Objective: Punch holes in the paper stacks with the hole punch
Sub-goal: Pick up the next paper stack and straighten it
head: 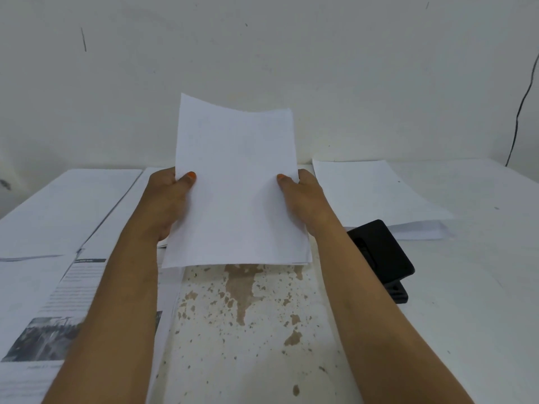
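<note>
A thin stack of white paper [236,182] stands upright in the middle of the view, its bottom edge down near the table. My left hand [167,199] grips its left edge, thumb on the front. My right hand [303,199] grips the right edge the same way. The black hole punch [379,252] lies on the table to the right, partly hidden behind my right forearm. A thicker stack of white paper [376,196] lies flat behind the punch.
Printed sheets [67,217] with text and a grey picture cover the table's left side. The white table [248,330] has worn brown patches in front of me. A white wall rises close behind, with a black cable [522,106] at the far right.
</note>
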